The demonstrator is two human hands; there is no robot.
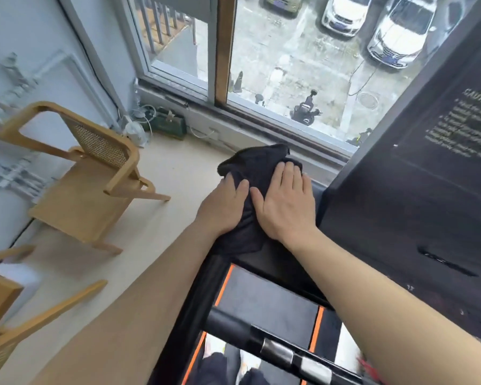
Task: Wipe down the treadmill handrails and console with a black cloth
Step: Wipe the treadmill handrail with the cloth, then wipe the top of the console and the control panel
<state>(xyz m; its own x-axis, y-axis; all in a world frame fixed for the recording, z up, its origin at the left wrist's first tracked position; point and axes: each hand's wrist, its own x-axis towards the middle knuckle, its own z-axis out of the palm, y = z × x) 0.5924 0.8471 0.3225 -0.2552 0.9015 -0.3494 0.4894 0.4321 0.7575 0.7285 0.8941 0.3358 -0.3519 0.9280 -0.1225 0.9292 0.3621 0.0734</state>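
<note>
Two hands cover the black cloth (pixel 257 165) — left hand (pixel 223 211) grips, right hand (pixel 285 208) presses, fingers (pixel 288 176) straight.

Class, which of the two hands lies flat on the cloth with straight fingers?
The right hand: its fingers lie straight on the cloth, while the left hand has its fingers curled, gripping the cloth.

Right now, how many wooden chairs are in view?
2. One chair stands whole by the left wall, near the window. A second chair is cut off at the lower left edge, with only part showing. More may lie outside the frame.
</note>
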